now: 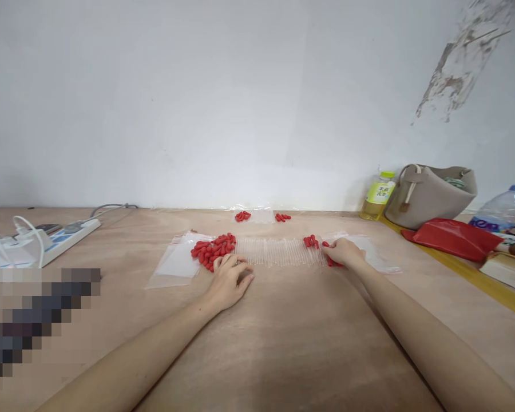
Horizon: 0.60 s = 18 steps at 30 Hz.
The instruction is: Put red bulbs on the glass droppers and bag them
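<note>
A row of thin clear tubes, which look like glass droppers, lies side by side on the wooden table. At its left end is a heap of small red rubber bulbs. My left hand rests at the near edge of this heap, fingers loosely bent and apart, with nothing seen in its grasp. A smaller cluster of red bulbs sits on the right end of the row. Beside it, my right hand has thumb and fingers pinched at a red bulb; more red lies under the fingertips, partly hidden.
Clear plastic bags lie under the heap, with others beyond my right hand. Two small bulb groups lie on plastic near the wall. A power strip is left; a tea bottle, grey bag and red pouch stand right.
</note>
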### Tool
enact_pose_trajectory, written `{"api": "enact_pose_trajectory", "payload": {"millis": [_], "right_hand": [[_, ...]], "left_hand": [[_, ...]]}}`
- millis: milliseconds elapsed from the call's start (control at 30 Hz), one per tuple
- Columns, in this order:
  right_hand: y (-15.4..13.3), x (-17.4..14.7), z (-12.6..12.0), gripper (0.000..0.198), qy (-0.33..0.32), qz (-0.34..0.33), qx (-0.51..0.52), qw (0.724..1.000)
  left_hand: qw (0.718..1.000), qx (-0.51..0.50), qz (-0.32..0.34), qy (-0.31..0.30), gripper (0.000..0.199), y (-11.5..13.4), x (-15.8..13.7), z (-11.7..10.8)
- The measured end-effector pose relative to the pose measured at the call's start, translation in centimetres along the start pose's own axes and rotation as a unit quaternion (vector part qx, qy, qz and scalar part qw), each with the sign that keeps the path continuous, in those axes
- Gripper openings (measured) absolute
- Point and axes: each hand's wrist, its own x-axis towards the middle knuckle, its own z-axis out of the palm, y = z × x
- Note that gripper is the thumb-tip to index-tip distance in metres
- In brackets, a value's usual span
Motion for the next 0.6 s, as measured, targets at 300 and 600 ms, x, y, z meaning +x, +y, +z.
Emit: {"api": "enact_pose_trajectory", "payload": {"millis": [300,600], "right_hand": [[-0.8,-0.1,1.1,0.039,0.043,-0.009,-0.036,0.998],[-1.8,-1.1,0.9,0.035,0.122,-0.052,0.065,0.989]], "left_hand": [[0.995,0.061,-0.062,0.041,0.010,-0.1,-0.1,-0.2],[0.969,0.141,-0.197,0.046,0.020,-5.1,5.7,-2.1]]}}
